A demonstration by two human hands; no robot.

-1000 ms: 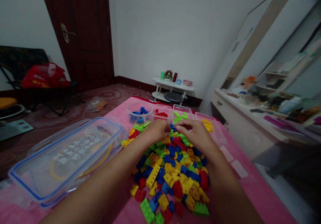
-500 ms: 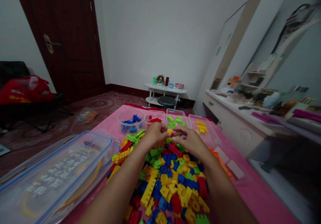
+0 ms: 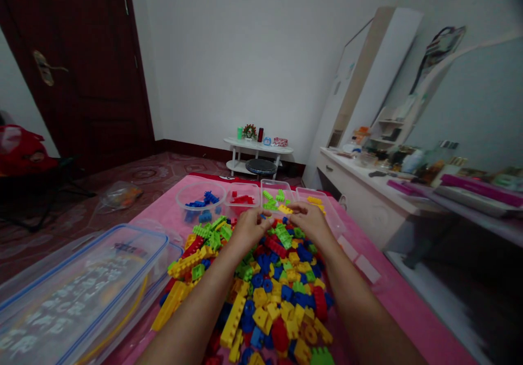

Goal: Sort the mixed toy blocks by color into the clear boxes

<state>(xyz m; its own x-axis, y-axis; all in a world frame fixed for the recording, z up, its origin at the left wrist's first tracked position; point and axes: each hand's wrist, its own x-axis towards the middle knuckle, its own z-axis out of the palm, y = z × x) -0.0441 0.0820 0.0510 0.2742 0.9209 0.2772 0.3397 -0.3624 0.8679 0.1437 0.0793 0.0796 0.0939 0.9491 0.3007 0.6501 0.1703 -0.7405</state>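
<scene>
A heap of coloured plastic building blocks (image 3: 269, 294) lies on a pink cloth (image 3: 392, 299). My left hand (image 3: 247, 226) rests at the heap's far edge, fingers curled round small blocks I cannot name. My right hand (image 3: 308, 218) is beside it, pinching a yellow block (image 3: 285, 209) between fingertips. Just beyond the hands stand a round bowl with blue blocks (image 3: 200, 199), a clear box with red blocks (image 3: 242, 198), one with green blocks (image 3: 273, 195) and one with yellow blocks (image 3: 317, 200).
A large clear lidded storage box (image 3: 77, 294) with a blue rim sits at the left. A dark door (image 3: 77, 71), a small white side table (image 3: 257, 150) and a dresser (image 3: 368, 185) with clutter stand around the room.
The view has swung right and up. Both hands have stayed together at the heap's far edge, shifting slightly toward the boxes; a yellow block now shows at the right fingertips.
</scene>
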